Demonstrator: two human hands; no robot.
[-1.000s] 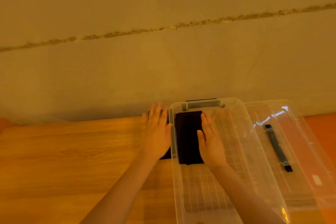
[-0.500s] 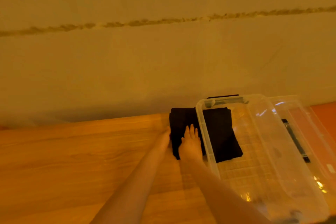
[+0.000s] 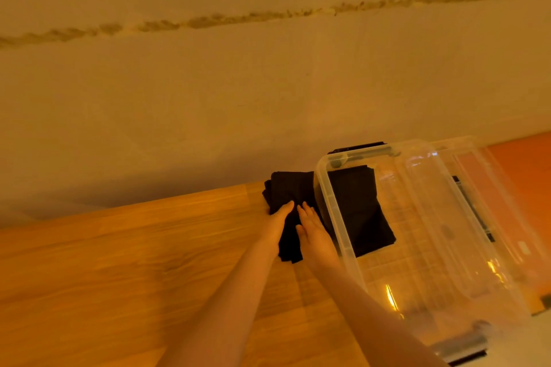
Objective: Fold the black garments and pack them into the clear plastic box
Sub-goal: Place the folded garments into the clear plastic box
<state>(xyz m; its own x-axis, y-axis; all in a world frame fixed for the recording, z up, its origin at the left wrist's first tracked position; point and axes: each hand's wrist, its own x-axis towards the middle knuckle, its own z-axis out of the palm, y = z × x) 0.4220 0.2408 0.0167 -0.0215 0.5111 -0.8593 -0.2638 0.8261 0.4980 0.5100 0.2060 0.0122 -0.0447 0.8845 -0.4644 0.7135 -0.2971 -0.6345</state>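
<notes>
Beside the clear plastic box [image 3: 334, 217], both hands have come off the packed garment [image 3: 357, 211] — left hand [image 3: 275, 223] and right hand [image 3: 316, 235] now rest flat, fingers straight, gripping nothing, on the folded garment [image 3: 286, 197] on the wooden table [image 3: 119, 277] — seemingly next in.

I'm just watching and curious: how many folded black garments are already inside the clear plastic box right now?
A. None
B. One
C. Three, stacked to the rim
B: one folded black garment lies on the floor of the clear plastic box, while another black garment sits outside it on the wooden table under both hands.
</notes>
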